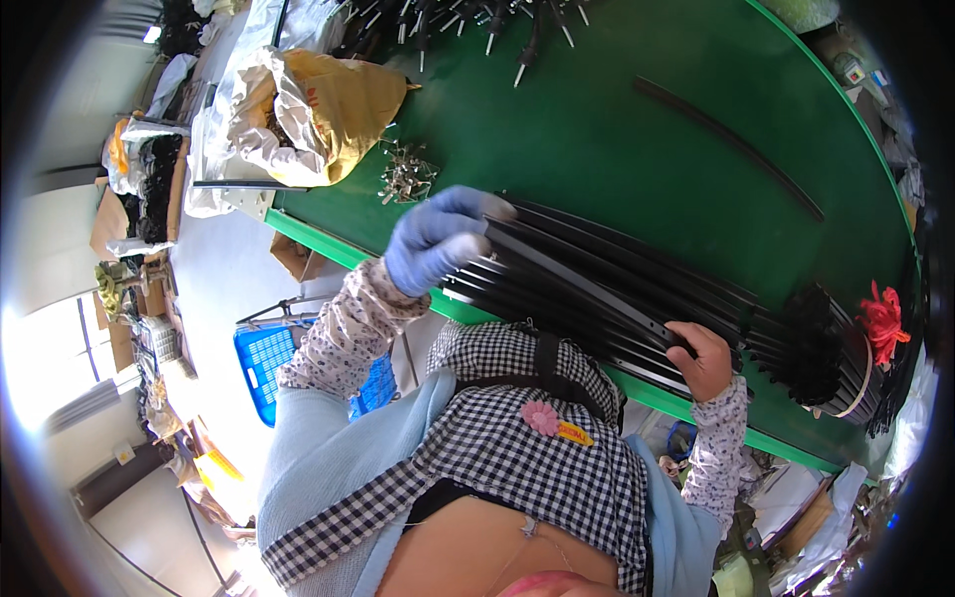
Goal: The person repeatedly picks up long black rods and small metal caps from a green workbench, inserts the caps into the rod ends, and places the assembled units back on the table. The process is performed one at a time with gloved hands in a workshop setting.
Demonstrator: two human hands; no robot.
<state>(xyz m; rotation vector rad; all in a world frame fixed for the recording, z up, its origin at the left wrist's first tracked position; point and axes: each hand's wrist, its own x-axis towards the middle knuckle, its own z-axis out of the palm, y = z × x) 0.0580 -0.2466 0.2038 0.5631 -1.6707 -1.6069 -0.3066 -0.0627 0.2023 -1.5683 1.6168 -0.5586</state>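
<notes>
A flat black strip (587, 282) with small holes near one end slants across a bundle of long black rods (567, 328) at the bench's near edge. My left hand (433, 244), in a blue glove and slightly blurred, closes its fingers and thumb round the strip's left end. Bare, my right hand (704, 360) grips the other end, thumb on top; its remaining fingers are partly hidden. Left of the bundle lies a small heap of metal clips (408, 174).
A yellow-and-white sack (338, 114) sits on the green bench (557, 129) at left. Black pieces with metal tips (497, 30) lie at the far edge. One black tube (731, 144) rests beyond the bundle. At right are tied black rods (856, 383) and a red ribbon (882, 323). A blue crate (261, 373) stands below.
</notes>
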